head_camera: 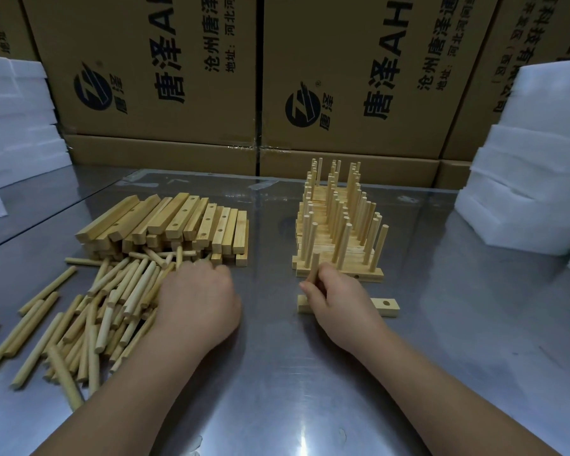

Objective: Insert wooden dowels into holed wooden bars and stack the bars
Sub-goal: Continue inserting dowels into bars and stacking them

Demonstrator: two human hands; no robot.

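I have the right hand (338, 301) pinched round one dowel (315, 263), held upright with its lower end down at the left part of the bar (387, 306). That bar lies crosswise on the counter (277, 373), just in front of the finished stack (338, 225). One hole shows near the bar's right end. The hole I am aiming for is hidden under my fingers, so I cannot say whether the tip has entered.

The left hand (198, 297) rests palm down on the near edge of the loose dowels (112, 307), just before the bare bars (185, 222). Its fingers are tucked out of sight, and I cannot tell whether it has one in its grip.

I judge the dowel to be light, stiff and smooth, and round enough to roll off if set down carelessly. Holding it low, close to the tip, should steer it best. After that, a push on the top end ought to seat it.

The bar looks light too, and the counter is glossy, so I expect it to skate sideways under an off-centre push. It wants pinning by its free right end. When I lift it onto the stack, I would take it by the wood at both ends, not by the pegs. The finished stack bristles with upright pegs and would probably topple if knocked.
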